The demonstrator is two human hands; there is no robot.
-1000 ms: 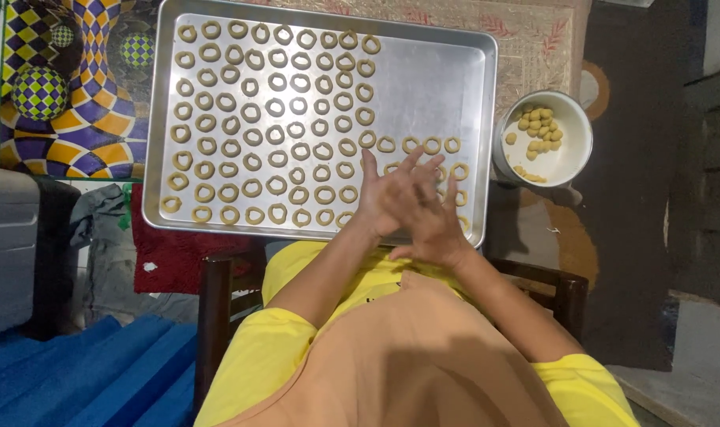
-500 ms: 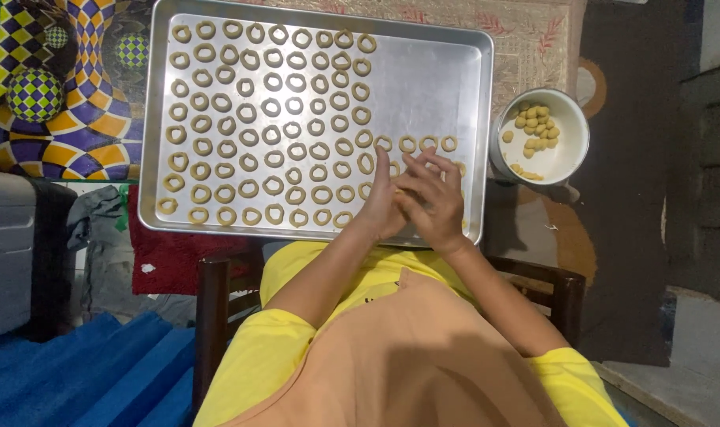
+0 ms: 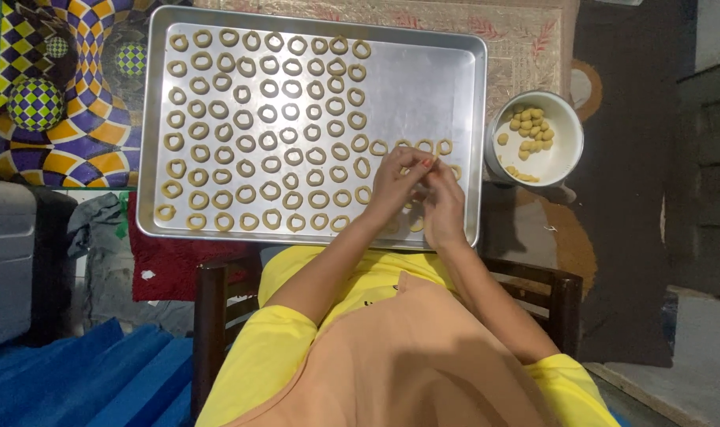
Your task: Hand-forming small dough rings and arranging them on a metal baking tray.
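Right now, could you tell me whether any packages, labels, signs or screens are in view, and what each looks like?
None in view: no package, label, sign or screen.
Only unmarked containers: a rectangular metal tray of dough rings, and a round white bowl of dough pieces to its right.

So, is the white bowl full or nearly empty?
Nearly empty. The bowl holds only a small cluster of dough balls near its top, and most of its white bottom is bare.
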